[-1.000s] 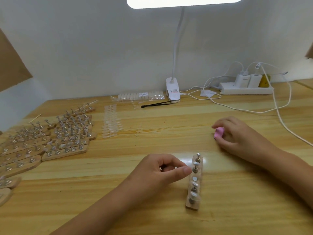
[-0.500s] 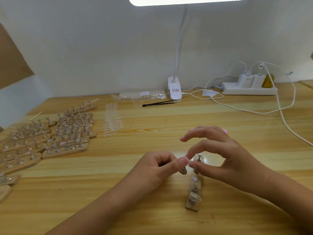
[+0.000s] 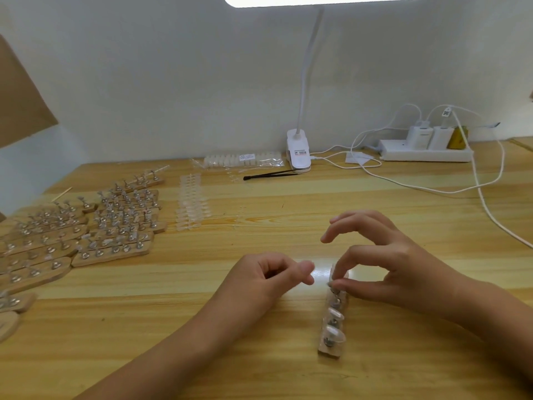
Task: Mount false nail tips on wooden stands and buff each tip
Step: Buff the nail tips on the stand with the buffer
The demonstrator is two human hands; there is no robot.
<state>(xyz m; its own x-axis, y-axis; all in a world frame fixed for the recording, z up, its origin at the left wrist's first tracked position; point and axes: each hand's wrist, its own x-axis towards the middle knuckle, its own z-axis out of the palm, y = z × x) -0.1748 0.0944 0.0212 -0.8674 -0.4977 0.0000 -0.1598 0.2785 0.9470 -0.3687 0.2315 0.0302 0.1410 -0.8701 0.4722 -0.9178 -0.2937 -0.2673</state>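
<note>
A small wooden stand [image 3: 331,346] with a row of metal pegs lies end-on near the front middle of the table. Two clear nail tips [image 3: 335,315] sit on its nearer pegs. My right hand [image 3: 383,272] hovers over the stand's far end, thumb and index finger pinching a clear nail tip [image 3: 334,280] at the peg there, other fingers spread. My left hand [image 3: 268,281] rests just left of the stand with fingers curled and thumb against index finger; I see nothing in it. The pink buffer is not visible.
Many wooden stands with pegs [image 3: 86,226] crowd the left side. Strips of clear tips [image 3: 190,206], a bag of tips [image 3: 242,160], black tweezers [image 3: 271,174] and the lamp clip [image 3: 298,153] lie further back. A power strip [image 3: 424,153] and white cables [image 3: 490,215] occupy the right.
My right hand left the pink buffer, came over to the stand and took the nail tip from my left hand. My left hand has drawn back slightly to the left.
</note>
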